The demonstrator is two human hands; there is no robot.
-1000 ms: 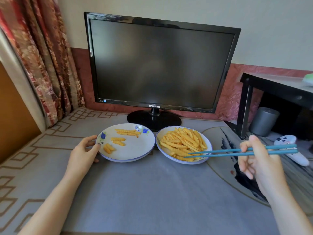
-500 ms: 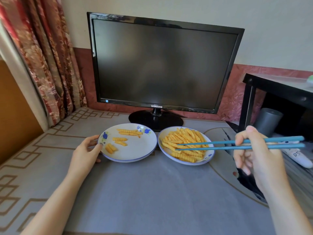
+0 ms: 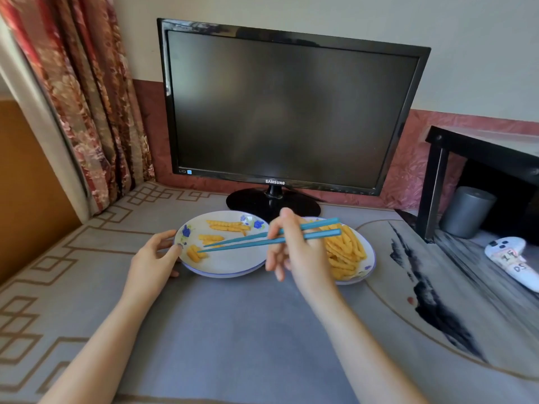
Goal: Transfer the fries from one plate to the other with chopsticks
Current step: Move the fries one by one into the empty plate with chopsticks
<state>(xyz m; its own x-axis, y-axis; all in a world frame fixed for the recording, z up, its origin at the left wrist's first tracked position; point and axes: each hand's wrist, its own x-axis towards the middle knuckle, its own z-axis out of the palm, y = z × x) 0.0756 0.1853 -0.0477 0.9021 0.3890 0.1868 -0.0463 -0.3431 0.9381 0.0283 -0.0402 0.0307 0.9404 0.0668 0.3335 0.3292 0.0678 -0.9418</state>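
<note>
Two white plates with blue flowers stand side by side on the grey cloth. The left plate (image 3: 230, 265) holds several crinkle fries (image 3: 226, 225). The right plate (image 3: 369, 265) carries a heap of fries (image 3: 347, 250), partly hidden by my right hand (image 3: 297, 252). That hand grips teal chopsticks (image 3: 242, 243), whose tips reach over the left plate near two fries at its left side (image 3: 193, 254). I cannot tell whether a fry is between the tips. My left hand (image 3: 151, 263) holds the left plate's rim with thumb and fingertips.
A black monitor (image 3: 285, 112) on a round stand sits just behind the plates. A patterned curtain (image 3: 87, 97) hangs at the left. At the right stand a black side table (image 3: 478, 147), a grey cylinder (image 3: 466, 211) and a white controller (image 3: 513, 260).
My right hand has swung the chopsticks left from the heaped plate to over the left plate. The left hand stays on the rim. The view has shifted slightly.
</note>
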